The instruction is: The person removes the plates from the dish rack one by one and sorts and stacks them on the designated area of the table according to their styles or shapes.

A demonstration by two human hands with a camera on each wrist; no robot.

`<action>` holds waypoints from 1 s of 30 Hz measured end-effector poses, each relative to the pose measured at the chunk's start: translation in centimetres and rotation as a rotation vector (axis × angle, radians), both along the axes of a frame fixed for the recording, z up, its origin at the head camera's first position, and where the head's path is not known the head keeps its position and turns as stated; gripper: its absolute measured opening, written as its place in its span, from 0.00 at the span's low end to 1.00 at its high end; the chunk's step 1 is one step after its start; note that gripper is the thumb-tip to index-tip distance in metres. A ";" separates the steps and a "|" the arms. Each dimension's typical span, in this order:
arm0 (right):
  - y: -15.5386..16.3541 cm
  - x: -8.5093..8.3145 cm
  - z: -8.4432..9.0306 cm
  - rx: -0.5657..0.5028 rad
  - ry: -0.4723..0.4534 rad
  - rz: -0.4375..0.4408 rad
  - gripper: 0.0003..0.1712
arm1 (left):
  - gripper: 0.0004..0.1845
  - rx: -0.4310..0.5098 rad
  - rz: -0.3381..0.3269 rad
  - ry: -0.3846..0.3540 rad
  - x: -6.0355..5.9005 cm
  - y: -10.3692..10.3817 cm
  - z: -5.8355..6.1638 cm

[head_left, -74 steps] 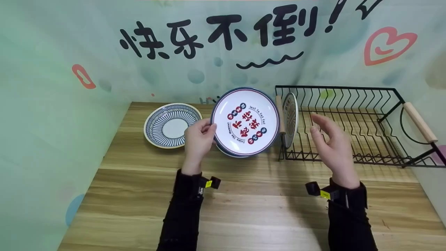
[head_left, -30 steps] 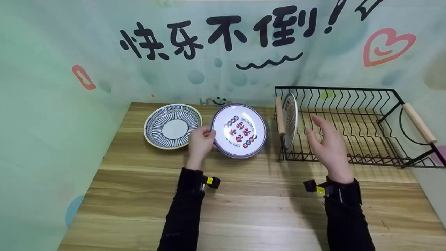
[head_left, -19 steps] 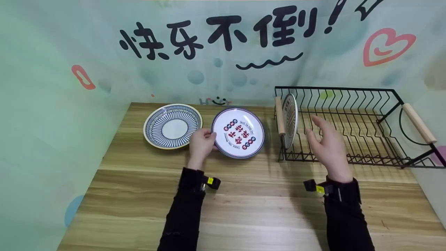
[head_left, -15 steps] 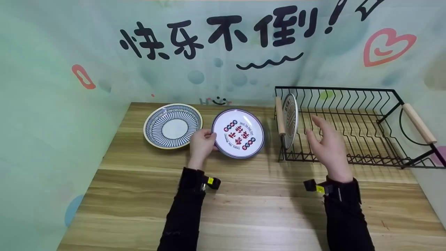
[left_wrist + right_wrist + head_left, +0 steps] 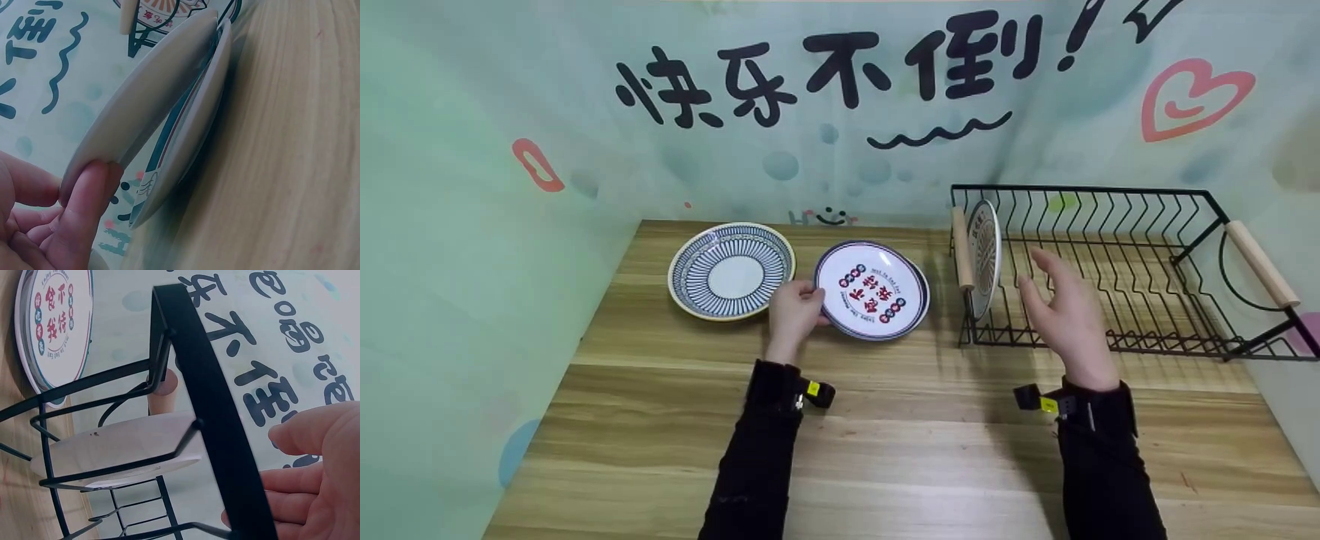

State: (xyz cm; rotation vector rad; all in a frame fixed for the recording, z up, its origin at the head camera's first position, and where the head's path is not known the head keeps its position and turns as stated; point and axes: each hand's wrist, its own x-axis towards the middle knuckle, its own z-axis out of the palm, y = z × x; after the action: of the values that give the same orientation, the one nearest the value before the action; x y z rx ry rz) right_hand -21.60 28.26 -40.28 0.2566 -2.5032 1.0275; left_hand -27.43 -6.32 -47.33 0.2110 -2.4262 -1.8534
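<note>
My left hand (image 5: 795, 315) pinches the left rim of a white plate (image 5: 866, 289) with red and blue lettering, thumb on top. The left wrist view shows this plate (image 5: 135, 95) tilted, its near side raised over a second plate (image 5: 194, 132); their far rims meet. From the head, only a strip of the lower plate (image 5: 925, 289) shows at the right. My right hand (image 5: 1069, 315) holds nothing, thumb and index finger apart, by the front of the black wire dish rack (image 5: 1110, 345). A plate (image 5: 985, 259) stands upright in the rack's leftmost end.
A blue-striped shallow dish (image 5: 735, 274) lies on the wooden table (image 5: 885, 450), just left of my left hand. The rack has wooden handles (image 5: 1262, 262) at both ends. A printed cloth backdrop (image 5: 825, 172) borders the table at the back and sides.
My left hand has lowered the lettered plate; it lies lower and tilts over the plate beneath, whose right rim now shows. My right hand shifted slightly left, then stayed still.
</note>
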 end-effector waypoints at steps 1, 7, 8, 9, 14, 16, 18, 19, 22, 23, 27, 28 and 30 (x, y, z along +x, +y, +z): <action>0.0 0.0 0.0 -0.001 -0.002 0.000 0.27 | 0.10 -0.001 0.002 0.001 0.0 0.0 -0.1; 0.0 -0.1 0.2 -0.003 0.000 0.005 0.27 | 0.09 -0.003 0.028 -0.022 0.0 0.0 -0.2; 0.0 -0.1 0.2 -0.002 0.000 0.005 0.27 | 0.10 0.003 0.032 -0.031 0.0 0.0 -0.2; 0.0 -0.1 0.2 -0.002 0.000 0.005 0.27 | 0.11 0.008 0.036 -0.038 0.0 0.0 -0.1; 0.0 -0.1 0.3 -0.002 -0.007 0.003 0.27 | 0.14 -0.052 0.039 -0.047 -0.1 -0.1 -0.2; 0.0 -0.1 0.3 -0.004 -0.011 0.002 0.27 | 0.14 -0.117 0.040 -0.044 -0.1 -0.2 -0.2; 0.0 -0.1 0.2 -0.006 -0.014 0.002 0.27 | 0.14 -0.183 0.042 -0.041 0.0 -0.3 -0.1; 0.0 -0.1 0.2 -0.008 -0.017 0.002 0.27 | 0.14 -0.217 0.042 -0.038 0.0 -0.3 -0.1; 0.0 -0.1 0.3 -0.011 -0.022 0.004 0.28 | 0.13 -0.326 0.037 -0.024 0.1 -0.4 0.1; 0.0 -0.1 0.3 -0.013 -0.023 0.005 0.28 | 0.13 -0.362 0.036 -0.018 0.1 -0.4 0.1; 0.1 -0.1 0.3 -0.012 -0.025 0.007 0.28 | 0.14 -0.473 0.025 -0.009 0.2 -0.4 0.2; 0.1 0.0 0.3 -0.013 -0.026 0.006 0.27 | 0.14 -0.484 0.021 -0.012 0.2 -0.4 0.2; 0.1 0.0 0.3 -0.012 -0.026 0.002 0.27 | 0.14 -0.507 0.014 -0.018 0.3 -0.3 0.3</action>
State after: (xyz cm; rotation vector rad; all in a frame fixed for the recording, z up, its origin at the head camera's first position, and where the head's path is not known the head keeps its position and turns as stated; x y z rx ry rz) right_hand -21.61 28.37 -40.01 0.2440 -2.5199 1.0526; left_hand -27.11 -6.62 -47.05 0.2047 -2.7911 -1.1731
